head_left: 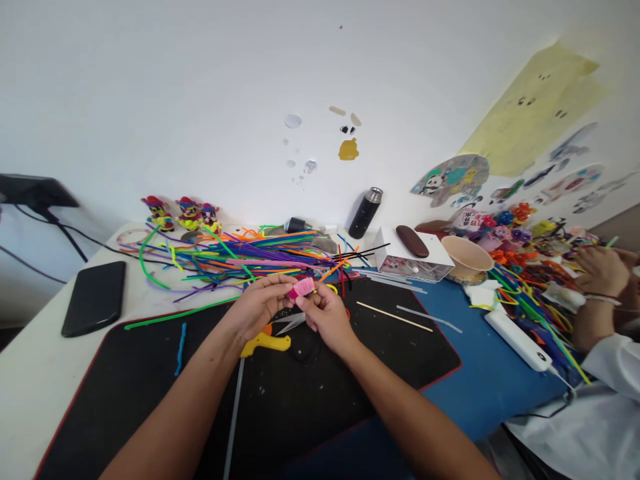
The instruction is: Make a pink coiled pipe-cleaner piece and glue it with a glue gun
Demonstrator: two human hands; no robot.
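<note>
Between both hands is a small pink piece, ribbed like coiled pipe cleaner, with a darker magenta end. The fingertips of my left hand pinch the magenta end. My right hand grips the lighter pink end with thumb and fingers. Below them on the black mat lie scissors, partly covered by my right hand, and a yellow-handled tool, probably a glue gun, with a grey glue stick running toward me. A short blue pipe cleaner lies to the left.
A heap of colourful pipe cleaners spreads behind the mat. Finished figures stand back left, near a black tablet. A black flask, white box and bowl stand behind right. Another person's hand is at far right.
</note>
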